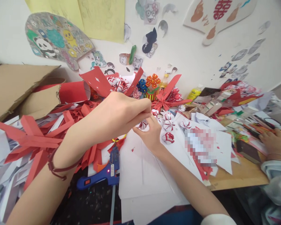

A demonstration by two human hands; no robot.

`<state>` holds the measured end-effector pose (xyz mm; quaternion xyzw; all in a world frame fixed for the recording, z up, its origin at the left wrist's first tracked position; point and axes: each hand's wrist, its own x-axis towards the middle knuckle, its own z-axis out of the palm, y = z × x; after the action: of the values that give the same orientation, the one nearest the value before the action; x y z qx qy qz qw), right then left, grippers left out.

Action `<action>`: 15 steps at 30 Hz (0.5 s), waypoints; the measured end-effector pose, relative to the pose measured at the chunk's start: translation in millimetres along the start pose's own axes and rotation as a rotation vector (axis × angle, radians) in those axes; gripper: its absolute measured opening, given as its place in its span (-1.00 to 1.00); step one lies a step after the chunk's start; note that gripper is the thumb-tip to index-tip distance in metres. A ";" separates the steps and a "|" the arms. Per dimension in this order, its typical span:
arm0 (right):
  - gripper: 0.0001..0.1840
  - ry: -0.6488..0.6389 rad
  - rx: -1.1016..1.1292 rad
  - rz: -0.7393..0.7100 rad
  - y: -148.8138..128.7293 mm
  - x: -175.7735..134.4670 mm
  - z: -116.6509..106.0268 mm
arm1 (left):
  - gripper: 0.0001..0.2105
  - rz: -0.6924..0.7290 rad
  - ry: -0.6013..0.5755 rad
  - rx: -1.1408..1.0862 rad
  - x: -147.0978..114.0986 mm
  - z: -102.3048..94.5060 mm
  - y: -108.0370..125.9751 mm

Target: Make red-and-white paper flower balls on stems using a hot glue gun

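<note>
1. Here, a blue plastic glue gun (109,175) with a red switch lies on a dark surface.
2. Above and right of the glue gun, a small red-and-white striped paper ball (143,125) shows inside the bend of the right hand (151,136), thumb and forefinger curved around it; whether they grip it, I cannot tell.
3. Above the glue gun, the left hand (128,107) has its fingers bent in near that ball; their tips are hidden, so what they hold I cannot tell.
4. Right of the glue gun lie white paper sheets (142,175).
5. Left of the glue gun, folded red paper strips (39,140) are heaped.
6. Far right of the glue gun is a co-worker's hand (275,142).
</note>
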<state>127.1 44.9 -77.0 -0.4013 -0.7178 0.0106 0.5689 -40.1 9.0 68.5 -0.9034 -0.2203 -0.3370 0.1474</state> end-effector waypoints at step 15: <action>-0.68 0.062 0.030 -0.078 0.8 0.1 -1.4 | -0.85 -0.003 -0.004 -0.031 -0.6 -5.2 3.1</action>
<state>128.7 44.8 -76.8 -0.3644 -0.7148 -0.0133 0.5967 -41.9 4.0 71.5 -0.9059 -0.2167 -0.3388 0.1326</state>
